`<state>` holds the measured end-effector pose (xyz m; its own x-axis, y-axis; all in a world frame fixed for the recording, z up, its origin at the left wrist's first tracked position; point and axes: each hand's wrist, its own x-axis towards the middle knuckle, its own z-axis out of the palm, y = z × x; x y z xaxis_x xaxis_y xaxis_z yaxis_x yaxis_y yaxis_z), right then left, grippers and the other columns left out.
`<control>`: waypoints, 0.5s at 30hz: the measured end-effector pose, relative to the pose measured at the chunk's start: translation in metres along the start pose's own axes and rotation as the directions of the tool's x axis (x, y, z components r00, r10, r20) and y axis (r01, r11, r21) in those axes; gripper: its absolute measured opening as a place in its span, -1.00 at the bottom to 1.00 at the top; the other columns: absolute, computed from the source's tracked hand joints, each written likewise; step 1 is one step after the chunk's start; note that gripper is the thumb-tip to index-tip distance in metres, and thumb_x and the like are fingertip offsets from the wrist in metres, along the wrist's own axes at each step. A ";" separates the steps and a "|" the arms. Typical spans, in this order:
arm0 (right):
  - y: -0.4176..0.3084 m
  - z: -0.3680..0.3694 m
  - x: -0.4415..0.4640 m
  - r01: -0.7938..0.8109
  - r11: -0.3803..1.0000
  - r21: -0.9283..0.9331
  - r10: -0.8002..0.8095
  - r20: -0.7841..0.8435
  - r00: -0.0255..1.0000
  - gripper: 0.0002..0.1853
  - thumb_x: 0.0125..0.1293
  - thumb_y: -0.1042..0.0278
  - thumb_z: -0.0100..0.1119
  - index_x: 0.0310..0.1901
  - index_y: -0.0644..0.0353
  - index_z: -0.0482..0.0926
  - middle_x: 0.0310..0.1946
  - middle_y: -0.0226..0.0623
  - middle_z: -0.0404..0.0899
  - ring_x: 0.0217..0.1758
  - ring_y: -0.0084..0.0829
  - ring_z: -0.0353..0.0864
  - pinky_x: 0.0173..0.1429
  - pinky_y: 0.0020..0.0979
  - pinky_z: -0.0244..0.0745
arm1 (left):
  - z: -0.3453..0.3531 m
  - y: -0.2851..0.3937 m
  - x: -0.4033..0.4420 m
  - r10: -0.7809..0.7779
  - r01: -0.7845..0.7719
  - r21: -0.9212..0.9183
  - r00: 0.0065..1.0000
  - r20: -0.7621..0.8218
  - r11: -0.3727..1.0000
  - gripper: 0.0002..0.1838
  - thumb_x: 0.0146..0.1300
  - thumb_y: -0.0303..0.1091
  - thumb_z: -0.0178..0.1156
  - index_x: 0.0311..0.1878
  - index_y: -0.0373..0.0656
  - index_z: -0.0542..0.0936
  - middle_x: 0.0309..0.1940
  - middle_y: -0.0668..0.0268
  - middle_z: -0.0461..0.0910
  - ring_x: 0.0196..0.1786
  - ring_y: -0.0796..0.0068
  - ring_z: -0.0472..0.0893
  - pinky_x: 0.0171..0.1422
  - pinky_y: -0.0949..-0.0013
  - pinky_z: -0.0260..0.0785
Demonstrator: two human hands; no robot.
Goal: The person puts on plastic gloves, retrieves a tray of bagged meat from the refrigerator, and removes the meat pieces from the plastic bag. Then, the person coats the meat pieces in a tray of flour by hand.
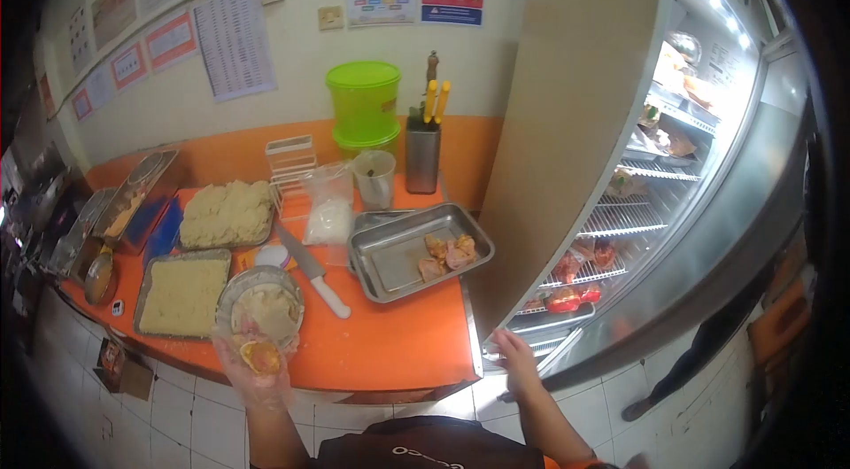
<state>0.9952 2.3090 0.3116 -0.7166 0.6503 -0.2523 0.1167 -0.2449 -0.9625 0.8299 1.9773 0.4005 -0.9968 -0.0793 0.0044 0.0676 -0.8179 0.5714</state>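
Observation:
My left hand (pixel 237 370), in a clear plastic glove, is closed around a yellow-orange piece of marinated meat (pixel 262 357). It is at the near rim of a round metal bowl (pixel 299 320) that holds a pale, floury mixture. My right hand (pixel 513 352) looks bare and holds nothing I can see. Its fingers are partly stretched out beside the counter's right corner, near the open fridge. A deep metal tray (pixel 390 267) with several similar meat pieces (pixel 449 254) stands to the right. Between bowl and tray lies a white-handled knife (pixel 314 274).
Two trays of pale crumbly coating, a near one (pixel 181 296) and a far one (pixel 226 214), stand on the left. Behind are a bag of white powder (pixel 328 219), a jug (pixel 374 181), a green tub (pixel 364 101) and a knife block (pixel 422 155). The lit fridge (pixel 620 219) stands open.

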 end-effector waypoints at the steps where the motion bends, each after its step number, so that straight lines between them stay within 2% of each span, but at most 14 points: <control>1: 0.002 0.020 0.020 -0.087 0.995 0.044 0.080 0.140 0.987 -0.55 0.28 0.07 0.16 0.05 0.24 0.47 -0.12 -0.34 0.52 -0.17 -0.53 0.50 -0.21 -0.52 0.37 | -0.002 0.007 -0.002 0.062 -0.062 -0.001 0.998 -0.029 0.998 -0.41 0.39 0.14 -0.17 0.29 -0.08 0.24 0.09 0.28 0.46 0.10 0.45 0.49 0.00 0.34 0.49; 2: 0.015 0.036 0.044 -0.168 0.983 0.070 0.148 0.225 0.963 -0.47 0.26 -0.02 0.19 0.09 0.22 0.44 -0.11 -0.30 0.52 -0.17 -0.51 0.49 -0.18 -0.51 0.37 | -0.016 0.013 -0.003 0.084 -0.084 0.002 0.995 -0.048 0.996 -0.40 0.38 0.15 -0.15 0.27 -0.11 0.26 0.05 0.30 0.49 0.02 0.45 0.52 -0.07 0.35 0.51; 4: 0.022 0.078 0.080 -0.346 0.930 0.124 0.315 0.213 0.925 -0.50 0.25 -0.09 0.19 0.00 0.16 0.48 -0.14 -0.31 0.50 -0.34 -0.49 0.54 -0.34 -0.49 0.38 | -0.067 0.030 -0.004 0.087 -0.090 -0.046 0.994 -0.071 0.995 -0.38 0.36 0.17 -0.13 0.23 -0.17 0.30 -0.02 0.32 0.52 -0.09 0.44 0.57 -0.16 0.36 0.53; 7: 0.034 0.121 0.120 -0.411 0.882 0.230 0.363 0.226 0.904 -0.46 0.20 -0.16 0.21 -0.01 0.13 0.47 -0.23 -0.29 0.53 -0.41 -0.49 0.54 -0.46 -0.53 0.39 | -0.148 0.060 -0.010 -0.037 0.026 -0.285 0.999 -0.033 0.958 -0.37 0.34 0.17 -0.15 0.20 -0.21 0.28 -0.08 0.23 0.49 -0.14 0.39 0.56 -0.11 0.35 0.48; 10: 0.052 0.137 0.153 -0.396 0.861 0.317 0.277 0.360 0.891 -0.57 0.23 -0.04 0.19 -0.05 0.12 0.46 -0.35 -0.31 0.54 -0.46 -0.52 0.53 -0.57 -0.57 0.38 | -0.159 0.085 -0.037 -0.036 -0.089 -0.332 0.935 -0.354 0.939 -0.36 0.31 0.17 -0.09 0.17 -0.25 0.31 -0.21 0.23 0.53 -0.33 0.39 0.57 -0.30 0.41 0.50; 12: 0.048 0.144 0.154 -0.364 0.858 0.362 0.221 0.379 0.899 -0.71 0.24 0.16 0.13 -0.09 0.13 0.46 -0.43 -0.35 0.54 -0.48 -0.53 0.53 -0.62 -0.63 0.39 | -0.168 0.101 -0.051 0.007 -0.188 -0.349 0.888 -0.460 0.918 -0.35 0.29 0.17 -0.05 0.16 -0.26 0.33 -0.24 0.22 0.53 -0.32 0.39 0.56 -0.29 0.38 0.50; 13: 0.048 0.149 0.156 -0.336 0.839 0.429 0.191 0.347 0.918 -0.75 0.24 0.23 0.10 -0.09 0.13 0.46 -0.41 -0.35 0.54 -0.47 -0.53 0.53 -0.58 -0.63 0.42 | -0.175 0.107 -0.061 0.026 -0.243 -0.357 0.856 -0.517 0.902 -0.34 0.27 0.17 -0.02 0.15 -0.26 0.34 -0.25 0.22 0.53 -0.32 0.39 0.56 -0.29 0.36 0.50; 14: 0.048 0.154 0.158 -0.307 0.816 0.490 0.165 0.312 0.936 -0.78 0.24 0.29 0.06 -0.10 0.12 0.47 -0.38 -0.36 0.53 -0.47 -0.52 0.52 -0.55 -0.62 0.45 | -0.188 0.111 -0.070 0.092 -0.281 -0.310 0.857 -0.507 0.908 -0.33 0.24 0.17 0.03 0.15 -0.27 0.34 -0.24 0.21 0.52 -0.29 0.39 0.56 -0.26 0.36 0.50; 15: 0.049 0.153 0.158 -0.254 0.845 0.470 0.142 0.260 0.955 -0.77 0.24 0.29 0.06 -0.09 0.12 0.46 -0.32 -0.35 0.53 -0.42 -0.52 0.53 -0.48 -0.61 0.48 | -0.195 0.113 -0.080 0.124 -0.313 -0.303 0.850 -0.511 0.900 -0.33 0.24 0.17 0.04 0.14 -0.27 0.35 -0.24 0.21 0.52 -0.29 0.40 0.55 -0.25 0.36 0.50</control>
<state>0.7820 2.2897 0.2395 -0.8466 0.3994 -0.3517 -0.0429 -0.7099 -0.7030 0.9255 1.7796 0.3046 -0.8180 -0.4601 -0.3453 0.3854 -0.8839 0.2647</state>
